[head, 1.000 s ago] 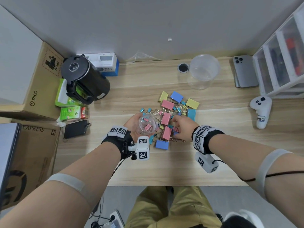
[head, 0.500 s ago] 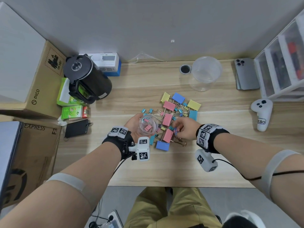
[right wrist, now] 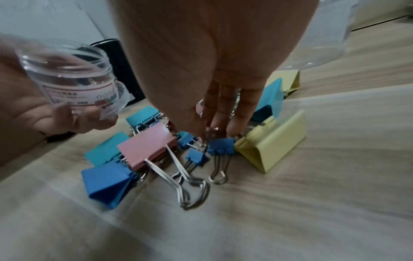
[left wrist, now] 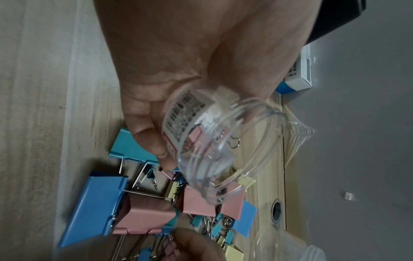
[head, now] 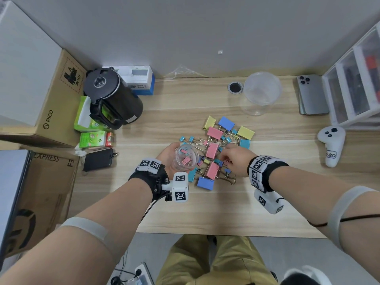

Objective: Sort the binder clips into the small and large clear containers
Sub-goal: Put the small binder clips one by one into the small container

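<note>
While the left hand [head: 170, 155] grips the small clear container [head: 186, 157] just above the near-left edge of the clip pile, the right hand [head: 236, 159] reaches down into the binder clips [head: 213, 150], fingers bunched together at the pile; can't tell whether they pinch a clip.

Surface: light wood-grain counter [head: 205, 206] against a grey wall. Large clear container [head: 262, 90] stands at the back, well apart from the pile. Black kettle [head: 112, 97] and cardboard boxes on the left, phone [head: 312, 95], drawer unit and white controller [head: 332, 145] on the right.

Head view only: a few small pink clips already sit inside the small container.

Left wrist view only: barcode label [left wrist: 181, 114] on the container wall, thumb pressed on it; container tilted, mouth toward the pile.

Right wrist view only: fingertips [right wrist: 232, 128] touch a small blue clip [right wrist: 221, 146], between a large pink clip [right wrist: 147, 144] and a large yellow clip [right wrist: 274, 139].
</note>
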